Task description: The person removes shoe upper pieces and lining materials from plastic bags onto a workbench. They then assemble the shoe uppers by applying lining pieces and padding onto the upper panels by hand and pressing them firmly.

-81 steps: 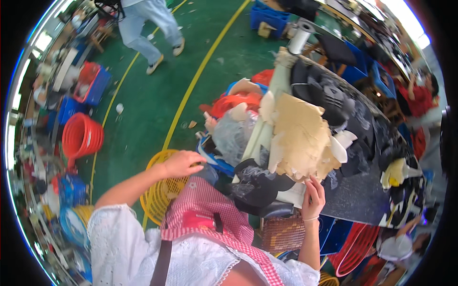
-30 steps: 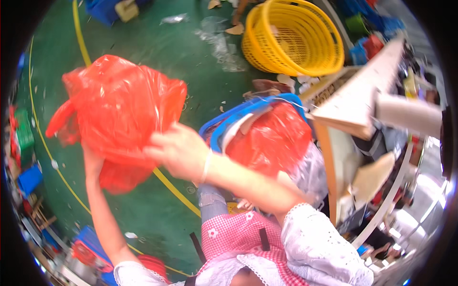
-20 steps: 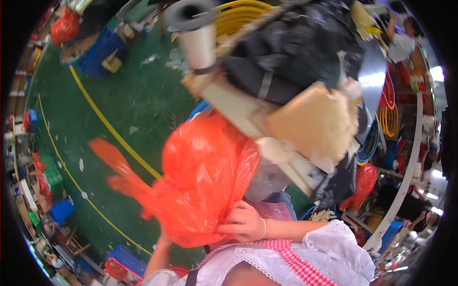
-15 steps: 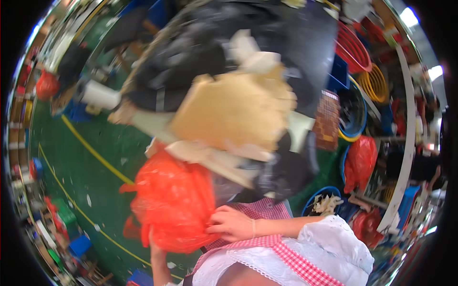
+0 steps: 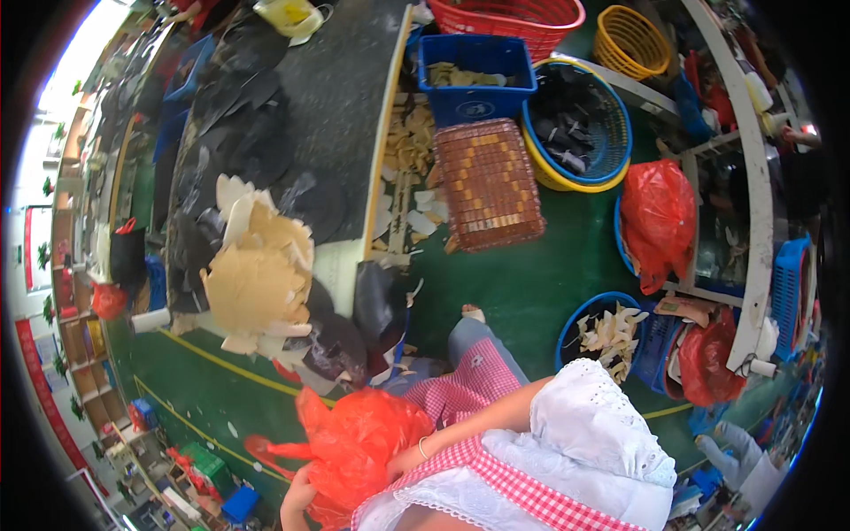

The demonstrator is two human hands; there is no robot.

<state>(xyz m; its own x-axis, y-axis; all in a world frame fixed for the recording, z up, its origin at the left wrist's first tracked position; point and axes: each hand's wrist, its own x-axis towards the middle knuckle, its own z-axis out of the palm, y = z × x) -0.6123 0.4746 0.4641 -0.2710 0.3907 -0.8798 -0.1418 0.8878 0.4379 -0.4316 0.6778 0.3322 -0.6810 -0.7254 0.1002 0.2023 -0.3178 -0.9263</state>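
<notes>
A crumpled red plastic bag (image 5: 367,438) is in front of my body, bulging and wrinkled, with a loose end trailing to the left. My left hand (image 5: 299,492) grips its lower left side with bent fingers. On the right side of the bag, my right hand (image 5: 405,462) is closed into the plastic, and folds cover its fingertips. What the bag contains cannot be seen. Just beyond it, a stack of tan sheet pieces (image 5: 257,274) with ragged edges lies on the near end of the dark worktable (image 5: 345,106), beside black sheet material (image 5: 257,133).
To the right on the green floor (image 5: 496,283) stand a brown woven stool (image 5: 490,183), a blue bin (image 5: 475,99), a blue-and-yellow basket (image 5: 615,115) of black scraps, and a basket of pale scraps (image 5: 611,341). Another red bag (image 5: 655,221) sits near a metal rack (image 5: 753,221).
My view has turned to the right, bringing the stool and baskets nearer the middle. The bag and both hands are lower, closer to my body, and the bag looks more bunched up.
</notes>
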